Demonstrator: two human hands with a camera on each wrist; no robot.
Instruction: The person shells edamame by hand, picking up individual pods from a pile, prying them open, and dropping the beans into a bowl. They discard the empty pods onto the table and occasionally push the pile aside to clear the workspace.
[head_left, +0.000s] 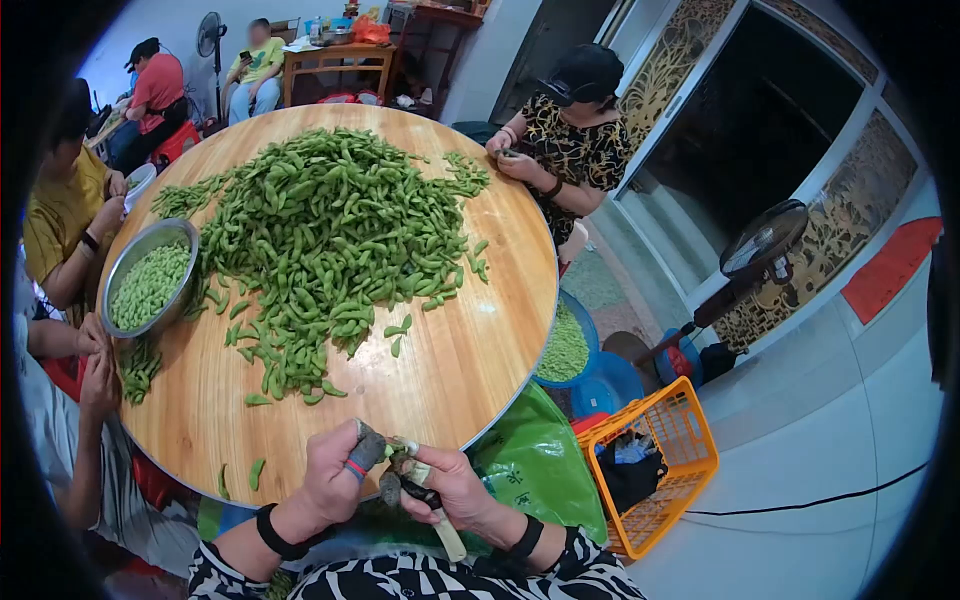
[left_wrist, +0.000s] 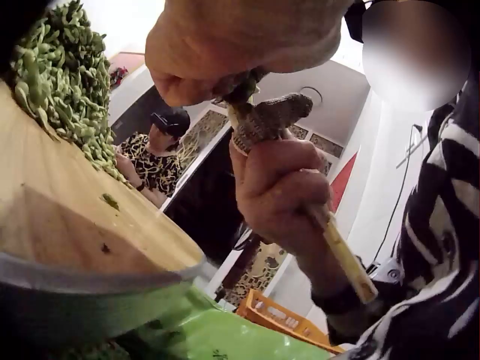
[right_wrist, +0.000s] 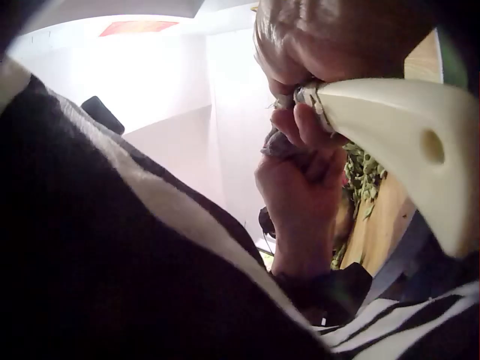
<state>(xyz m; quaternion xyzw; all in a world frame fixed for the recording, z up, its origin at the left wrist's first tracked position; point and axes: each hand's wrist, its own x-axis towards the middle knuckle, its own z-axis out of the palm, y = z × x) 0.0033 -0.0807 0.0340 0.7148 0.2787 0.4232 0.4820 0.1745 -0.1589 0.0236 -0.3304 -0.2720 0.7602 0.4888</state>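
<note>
In the head view, my left hand (head_left: 330, 468) and right hand (head_left: 458, 488) meet just off the table's near edge. Grey cloth covers (head_left: 368, 447) wrap some digits, one bound with a red band. The left fingertips pinch a small green pod (head_left: 393, 450), mostly hidden by the fingers. A tool's cream handle (head_left: 449, 538) with a hanging hole lies in my curled right fingers, pointing down toward my body; its working end is hidden. Seen from the left wrist, the handle (left_wrist: 349, 262) sticks out below the right fist. A large heap of green soybean pods (head_left: 330, 220) covers the table's middle.
A metal bowl of shelled beans (head_left: 152, 280) stands on the round wooden table (head_left: 470, 340) at left. Several people sit around. Right of the table are a blue basin of beans (head_left: 565, 345), a green sack (head_left: 535, 460), an orange crate (head_left: 690, 430) and a fan (head_left: 765, 240).
</note>
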